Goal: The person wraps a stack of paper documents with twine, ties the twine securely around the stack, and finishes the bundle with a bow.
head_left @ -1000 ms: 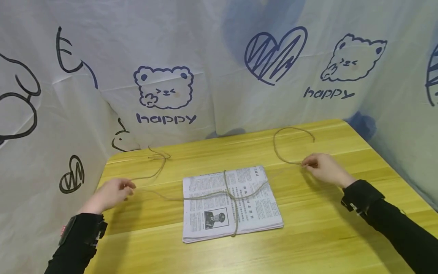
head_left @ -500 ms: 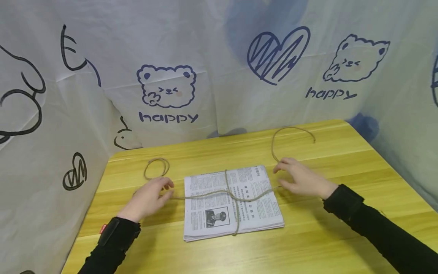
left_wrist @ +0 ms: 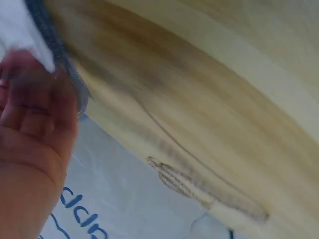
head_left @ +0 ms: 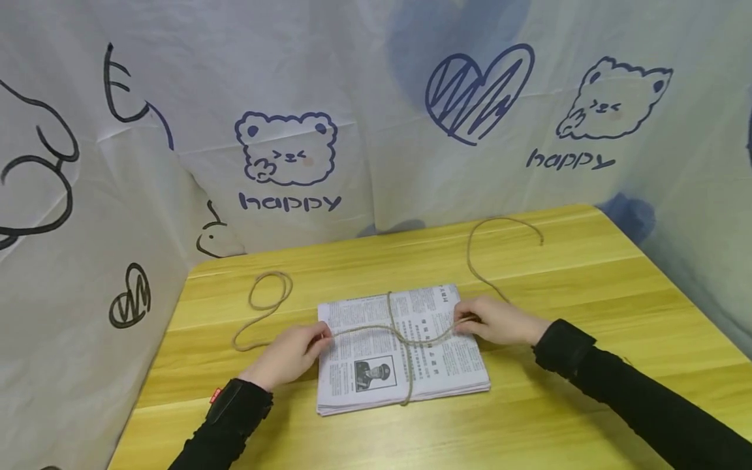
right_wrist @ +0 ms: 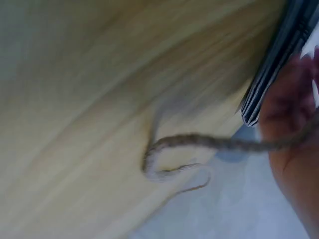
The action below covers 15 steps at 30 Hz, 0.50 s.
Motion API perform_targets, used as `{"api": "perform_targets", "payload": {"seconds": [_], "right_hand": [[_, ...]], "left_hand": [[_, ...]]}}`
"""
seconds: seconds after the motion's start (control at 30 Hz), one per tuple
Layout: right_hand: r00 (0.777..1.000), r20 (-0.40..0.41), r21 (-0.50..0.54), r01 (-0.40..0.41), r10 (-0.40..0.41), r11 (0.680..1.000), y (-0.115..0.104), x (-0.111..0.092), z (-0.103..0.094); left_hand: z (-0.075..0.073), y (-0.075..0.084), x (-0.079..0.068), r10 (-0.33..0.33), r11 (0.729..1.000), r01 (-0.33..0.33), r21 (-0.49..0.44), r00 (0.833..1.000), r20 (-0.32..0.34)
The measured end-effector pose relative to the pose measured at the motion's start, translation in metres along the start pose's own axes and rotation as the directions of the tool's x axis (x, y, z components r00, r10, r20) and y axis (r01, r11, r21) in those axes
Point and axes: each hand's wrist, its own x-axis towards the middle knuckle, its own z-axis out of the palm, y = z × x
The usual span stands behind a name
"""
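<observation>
A flat stack of newspapers (head_left: 452, 372) lies on the table, with brown twine (head_left: 376, 327) crossing over its top lengthwise and crosswise. My left hand (head_left: 294, 352) pinches the crosswise strand at the stack's left edge. At the right edge, my right hand (head_left: 499, 320) grips the same strand between thumb and fingers. In the right wrist view the twine (right_wrist: 219, 143) runs out of the palm toward the table. The left wrist view shows the left fingers curled close to the paper edge, and a loose loop of twine (left_wrist: 179, 184) beyond.
Wood-grain table (head_left: 435, 437) spreads around the stack. One loose twine tail (head_left: 270, 307) coils at the back left; another tail (head_left: 470, 254) curves at the back right. A white cloth (head_left: 388, 163) with drawn bears and hearts hangs behind and at both sides.
Both hands have come inward from the table's sides to the newspaper's edges and taken hold of the crosswise strand. The left tail has been let go and lies coiled on the table.
</observation>
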Motion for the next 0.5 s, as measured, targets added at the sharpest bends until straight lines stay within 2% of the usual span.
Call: {"api": "perform_targets", "payload": {"seconds": [0.07,0.2,0.33,0.5], "right_hand": [[0.999,0.020,0.097,-0.029,0.027,0.995,0.001,0.000,-0.004],[0.999,0.034,0.221,-0.030,0.023,0.975,0.003,0.001,-0.009],[0.998,0.033,0.291,-0.068,0.061,0.954,0.006,0.003,-0.013],[0.990,0.063,0.245,-0.139,0.128,0.960,0.013,0.003,-0.014]], "left_hand": [[-0.004,0.001,0.000,-0.036,0.996,0.034,-0.085,0.999,-0.013],[-0.008,0.002,0.002,-0.092,0.983,0.083,-0.161,0.995,-0.050],[-0.007,0.001,0.003,-0.140,0.978,0.127,-0.166,0.988,-0.071],[-0.003,-0.002,0.000,-0.166,0.983,0.164,-0.086,0.986,-0.014]]}}
